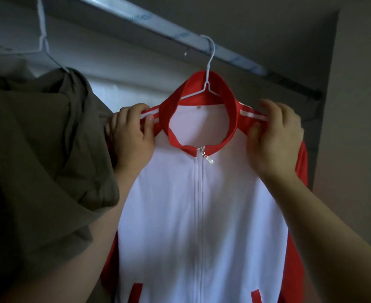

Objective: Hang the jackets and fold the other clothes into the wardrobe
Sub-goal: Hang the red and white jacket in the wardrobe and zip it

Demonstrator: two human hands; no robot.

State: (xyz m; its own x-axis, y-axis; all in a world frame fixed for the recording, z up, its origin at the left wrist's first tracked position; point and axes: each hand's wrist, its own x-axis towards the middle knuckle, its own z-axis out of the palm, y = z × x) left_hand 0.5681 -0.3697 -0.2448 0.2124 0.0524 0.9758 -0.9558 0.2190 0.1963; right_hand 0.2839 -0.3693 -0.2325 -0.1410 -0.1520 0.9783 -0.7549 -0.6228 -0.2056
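Jacket [202,204], white with red sleeves and collar, zipped up, sits on a white wire hanger [207,75] whose hook reaches the wardrobe rail [175,36]. The left hand [132,132] pinches its left shoulder and the right hand [276,132] grips its right shoulder. An olive garment [38,138] hangs just left, touching the left hand.

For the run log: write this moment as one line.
step: hanging jacket | hanger: hooked over rail | left grip: pinches striped shoulder | right grip: holds other shoulder | beside: grey garment, hung
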